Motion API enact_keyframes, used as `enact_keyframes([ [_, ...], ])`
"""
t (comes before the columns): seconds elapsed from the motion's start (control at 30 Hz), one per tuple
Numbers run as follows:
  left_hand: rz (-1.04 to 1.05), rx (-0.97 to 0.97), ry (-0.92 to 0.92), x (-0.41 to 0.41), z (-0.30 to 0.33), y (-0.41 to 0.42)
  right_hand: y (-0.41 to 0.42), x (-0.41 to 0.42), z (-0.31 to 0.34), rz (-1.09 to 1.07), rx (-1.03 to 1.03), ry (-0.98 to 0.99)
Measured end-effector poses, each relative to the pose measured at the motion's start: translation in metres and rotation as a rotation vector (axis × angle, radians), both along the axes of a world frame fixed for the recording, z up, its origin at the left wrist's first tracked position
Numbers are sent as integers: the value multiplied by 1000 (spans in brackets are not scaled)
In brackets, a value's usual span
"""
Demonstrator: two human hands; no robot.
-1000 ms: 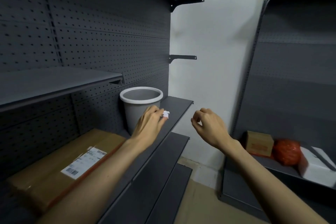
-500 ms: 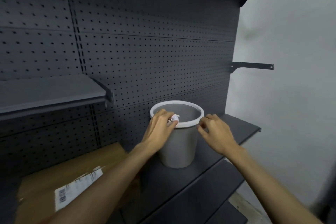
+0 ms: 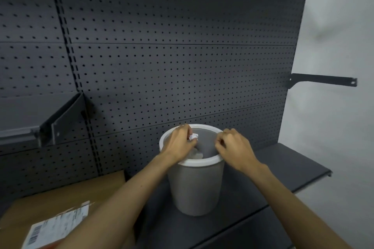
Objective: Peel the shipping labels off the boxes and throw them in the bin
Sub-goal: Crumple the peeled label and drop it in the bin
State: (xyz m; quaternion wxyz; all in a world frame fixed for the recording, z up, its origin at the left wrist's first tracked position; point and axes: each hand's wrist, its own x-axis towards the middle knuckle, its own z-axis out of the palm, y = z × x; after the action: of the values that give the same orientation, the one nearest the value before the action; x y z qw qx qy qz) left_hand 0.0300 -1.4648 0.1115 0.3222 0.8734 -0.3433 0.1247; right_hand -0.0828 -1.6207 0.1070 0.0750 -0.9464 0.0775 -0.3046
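1. The left hand (image 3: 179, 142) is pinching a crumpled label (image 3: 193, 136) at its fingertips, over the open mouth of the bin (image 3: 197, 184). The ball is sitting just inside the white rim, between the 2 hands.
2. The right hand (image 3: 234, 147) is hovering at the bin's right rim with its fingers curled; nothing is showing in its grip, and whether it is touching the rim cannot be told.
3. Risk 1: the adhesive is probably clinging to the left fingers, so the ball may stay stuck when they are opening, or flick sideways over the rim onto the shelf (image 3: 283, 170).
4. Risk 2: the bin looks light and is standing free on the shelf under both hands; a knock from either wrist could be tipping it.
5. Below the left forearm, a cardboard box (image 3: 66, 194) is carrying another shipping label (image 3: 58, 226), its top edge looking torn, so the task is not finished.
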Motion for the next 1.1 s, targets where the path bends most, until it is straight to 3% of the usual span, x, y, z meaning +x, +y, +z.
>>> enact_keyframes([
  [0.27,-50,208,37,5,-17,-44,-24,-9,1,-4,-1,14],
  [0.57,-20,87,68,9,-20,-56,-32,-19,5,24,-19,-19],
  [0.9,38,262,40,1,-16,-52,-32,-23,3,35,-37,-34],
  [1.1,60,217,45,0,-17,-53,-33,-28,2,33,-37,-32],
])
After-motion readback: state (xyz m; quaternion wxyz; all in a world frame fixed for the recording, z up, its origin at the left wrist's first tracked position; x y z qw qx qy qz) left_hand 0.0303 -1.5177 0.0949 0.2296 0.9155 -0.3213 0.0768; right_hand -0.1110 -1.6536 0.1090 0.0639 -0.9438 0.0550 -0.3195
